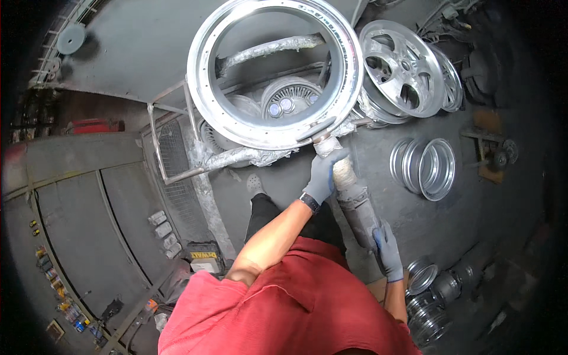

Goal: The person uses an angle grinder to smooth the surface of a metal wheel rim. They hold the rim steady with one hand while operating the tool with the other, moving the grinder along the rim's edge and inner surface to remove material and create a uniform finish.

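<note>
gloved hands (323,177) (388,249) (2) hold tool (358,212) at rim (201,77)

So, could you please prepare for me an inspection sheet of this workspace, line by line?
Surface: grey floor; wrapped bars under the ring.
Job's things: large silver ring; long tool, its front end at the ring's lower edge, contact unclear.
Clutter: spoked wheel right of the ring; rims on the floor, right; dark case, lower left.
Hands: left hand, gloved, around the tool's wrapped neck; right hand, gloved, at its rear.
Cables: cable-like strands, upper right; ends unclear.
Surroundings: grey panels, left.
</note>
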Tool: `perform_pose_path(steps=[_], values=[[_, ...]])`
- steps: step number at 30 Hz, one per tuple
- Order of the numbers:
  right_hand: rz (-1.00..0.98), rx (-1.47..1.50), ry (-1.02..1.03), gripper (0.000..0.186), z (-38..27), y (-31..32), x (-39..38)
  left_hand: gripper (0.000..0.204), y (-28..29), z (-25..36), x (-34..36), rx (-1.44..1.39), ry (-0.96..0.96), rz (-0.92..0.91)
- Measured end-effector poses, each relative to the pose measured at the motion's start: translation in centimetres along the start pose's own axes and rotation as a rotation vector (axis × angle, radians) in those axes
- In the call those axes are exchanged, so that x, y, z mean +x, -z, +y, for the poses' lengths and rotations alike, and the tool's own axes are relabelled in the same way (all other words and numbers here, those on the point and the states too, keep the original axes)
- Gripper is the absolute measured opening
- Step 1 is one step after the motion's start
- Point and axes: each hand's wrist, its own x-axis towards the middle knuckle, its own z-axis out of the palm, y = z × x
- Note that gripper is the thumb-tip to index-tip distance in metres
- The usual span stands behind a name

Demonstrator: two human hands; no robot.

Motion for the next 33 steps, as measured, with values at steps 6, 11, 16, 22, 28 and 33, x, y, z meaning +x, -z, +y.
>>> perform_pose_path(steps=[6, 11, 16, 22, 28, 33], values=[[-0.047, 0.174, -0.12, 0.067, -3.4, -5.9, -3.1, 0.026, 3.7, 2.8, -2.9, 0.049, -0.036, 0.08], [-0.134, 0.297, -0.166, 0.068, -3.7, -14.4, -3.9, 0.03, 7.7, 9.9, -5.3, 0.136, -0.133, 0.12], [-0.108, 0.182, 0.095, 0.067, -4.2, -20.6, -0.5, 0.026, 8.8, 18.5, -6.5, 0.176, -0.188, 0.039], [-0.073, -0.056, 0.398, 0.07, -6.4, -20.3, 0.8, 0.021, 11.4, 22.7, -11.2, 0.212, -0.29, -0.121], [-0.536, -0.317, 0.265, 0.069, -9.7, -13.4, 8.3, 0.02, 16.0, 20.5, -13.4, 0.977, -0.916, 0.097], [0.037, -0.504, 0.524, 0.044, -24.5, -6.9, 21.6, 0.027, 10.5, 19.0, -15.2, -0.021, -0.434, 0.237]])
